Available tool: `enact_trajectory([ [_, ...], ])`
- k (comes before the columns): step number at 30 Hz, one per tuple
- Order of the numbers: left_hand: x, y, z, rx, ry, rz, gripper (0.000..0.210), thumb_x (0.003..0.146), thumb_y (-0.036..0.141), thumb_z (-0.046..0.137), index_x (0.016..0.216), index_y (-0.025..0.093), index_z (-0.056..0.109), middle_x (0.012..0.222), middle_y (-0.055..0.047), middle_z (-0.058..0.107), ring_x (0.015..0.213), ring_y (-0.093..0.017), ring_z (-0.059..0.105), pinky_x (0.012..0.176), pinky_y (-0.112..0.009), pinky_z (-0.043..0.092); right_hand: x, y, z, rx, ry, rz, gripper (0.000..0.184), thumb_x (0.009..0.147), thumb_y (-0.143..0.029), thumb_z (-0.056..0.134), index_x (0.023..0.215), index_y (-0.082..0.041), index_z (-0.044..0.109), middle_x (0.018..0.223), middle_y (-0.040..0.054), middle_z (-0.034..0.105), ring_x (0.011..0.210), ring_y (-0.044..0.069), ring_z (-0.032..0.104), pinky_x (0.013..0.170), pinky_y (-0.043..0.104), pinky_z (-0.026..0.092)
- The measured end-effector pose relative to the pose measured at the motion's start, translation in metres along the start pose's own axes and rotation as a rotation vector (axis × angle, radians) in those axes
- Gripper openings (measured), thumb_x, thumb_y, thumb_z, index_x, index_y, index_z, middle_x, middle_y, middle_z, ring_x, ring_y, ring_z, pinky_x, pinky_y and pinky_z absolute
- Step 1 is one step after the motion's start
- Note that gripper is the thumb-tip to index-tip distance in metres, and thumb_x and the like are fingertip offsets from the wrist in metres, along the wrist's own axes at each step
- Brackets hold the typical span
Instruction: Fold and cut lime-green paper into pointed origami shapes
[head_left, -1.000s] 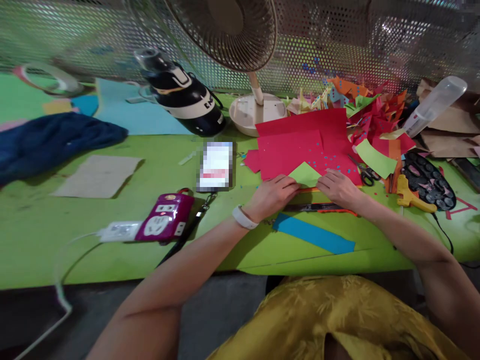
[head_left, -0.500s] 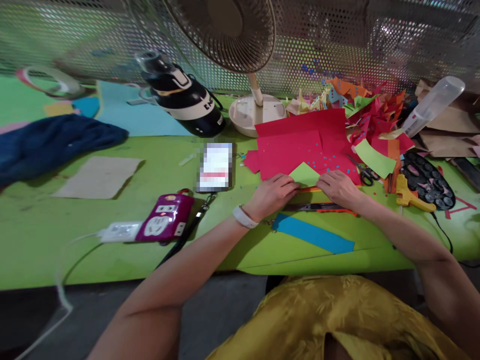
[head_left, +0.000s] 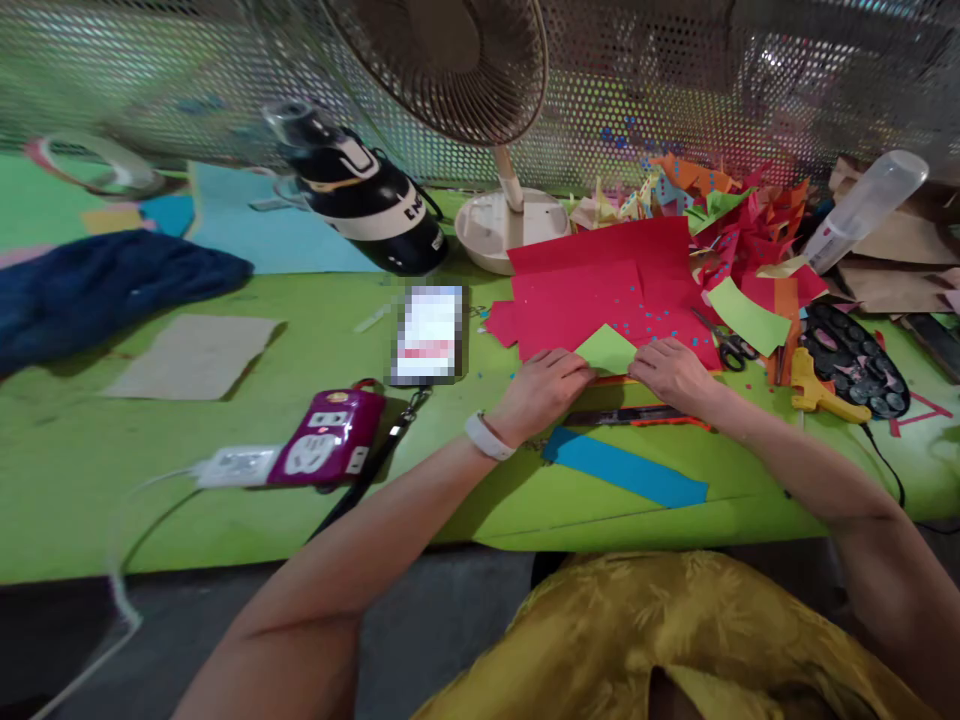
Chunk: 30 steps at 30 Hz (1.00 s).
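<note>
A small light green paper [head_left: 608,346], its peak pointing away from me, lies over red paper sheets [head_left: 577,300]. My left hand [head_left: 546,388] pinches its left corner, fingers closed, and my right hand [head_left: 671,376] is closed on the right corner. The fingertips hide both corners. Just nearer to me, a black and orange box cutter [head_left: 637,415] rests on the table beneath the hands. In front of it is a blue paper strip [head_left: 626,466]. Small scissors [head_left: 735,352] sit right of the red paper, near a curved pale green paper piece [head_left: 748,317].
Behind the red paper stands a fan [head_left: 512,215]; a black bottle [head_left: 375,205] is left of it. Colourful paper scraps [head_left: 739,225] are heaped at the back right. A yellow glue gun [head_left: 825,390], a phone [head_left: 427,335] and a purple power socket [head_left: 328,437] also lie on the green table [head_left: 225,530].
The whole view has shifted very slightly. Both hands keep the same grip on the light green paper, and nothing else has visibly moved.
</note>
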<state>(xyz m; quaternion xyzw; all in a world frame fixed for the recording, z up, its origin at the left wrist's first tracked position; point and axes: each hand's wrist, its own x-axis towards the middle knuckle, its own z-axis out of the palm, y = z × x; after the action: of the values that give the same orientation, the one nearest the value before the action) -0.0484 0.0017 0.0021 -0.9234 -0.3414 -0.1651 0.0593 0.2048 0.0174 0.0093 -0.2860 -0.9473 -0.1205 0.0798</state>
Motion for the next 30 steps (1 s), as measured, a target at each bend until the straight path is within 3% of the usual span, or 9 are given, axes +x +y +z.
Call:
enact_trajectory([
  [5,0.0,0.001,0.004,-0.035,0.051,-0.039,0.026,0.101,0.023,0.046,0.096,0.016,0.07,0.09,-0.008,0.071,0.084,-0.02,0.065,0.074,-0.033,0.051,0.001,0.001,0.004,0.087,-0.014,0.094,0.024,0.1,-0.016,0.045,0.093,-0.016,0.068,0.091,0.0082,0.068,0.085,0.021,0.056,0.076,0.034,0.035],
  [13,-0.001,-0.001,0.007,-0.087,0.061,-0.264,0.035,0.102,0.038,0.045,0.089,0.016,0.069,0.088,-0.008,0.069,0.083,-0.023,0.063,0.075,-0.037,0.049,0.009,-0.002,0.002,0.245,-0.109,0.392,0.023,0.1,-0.029,0.051,0.096,-0.017,0.07,0.098,0.0103,0.07,0.096,0.024,0.06,0.082,0.036,0.037],
  [24,-0.005,-0.015,0.004,0.084,0.015,-0.391,0.044,0.102,0.047,0.039,0.086,0.017,0.067,0.089,-0.011,0.067,0.087,-0.026,0.062,0.079,-0.041,0.045,0.014,-0.002,-0.011,0.375,-0.204,0.535,0.016,0.096,-0.025,0.055,0.092,-0.018,0.069,0.097,0.0073,0.07,0.098,0.023,0.061,0.084,0.035,0.034],
  [27,-0.004,-0.004,0.003,0.101,0.058,-0.398,0.036,0.102,0.039,0.04,0.104,0.018,0.069,0.101,-0.014,0.069,0.096,-0.029,0.063,0.085,-0.046,0.045,0.014,-0.003,-0.011,0.371,-0.204,0.549,0.015,0.096,-0.025,0.055,0.091,-0.018,0.068,0.095,0.0071,0.07,0.097,0.024,0.061,0.084,0.035,0.033],
  [30,-0.003,0.014,0.007,0.013,0.032,-0.248,0.041,0.102,0.021,0.031,0.134,0.02,0.058,0.134,-0.014,0.062,0.122,-0.028,0.058,0.101,-0.047,0.042,0.013,-0.003,-0.01,0.367,-0.184,0.541,0.016,0.096,-0.026,0.055,0.091,-0.019,0.068,0.094,0.007,0.069,0.096,0.024,0.061,0.082,0.035,0.032],
])
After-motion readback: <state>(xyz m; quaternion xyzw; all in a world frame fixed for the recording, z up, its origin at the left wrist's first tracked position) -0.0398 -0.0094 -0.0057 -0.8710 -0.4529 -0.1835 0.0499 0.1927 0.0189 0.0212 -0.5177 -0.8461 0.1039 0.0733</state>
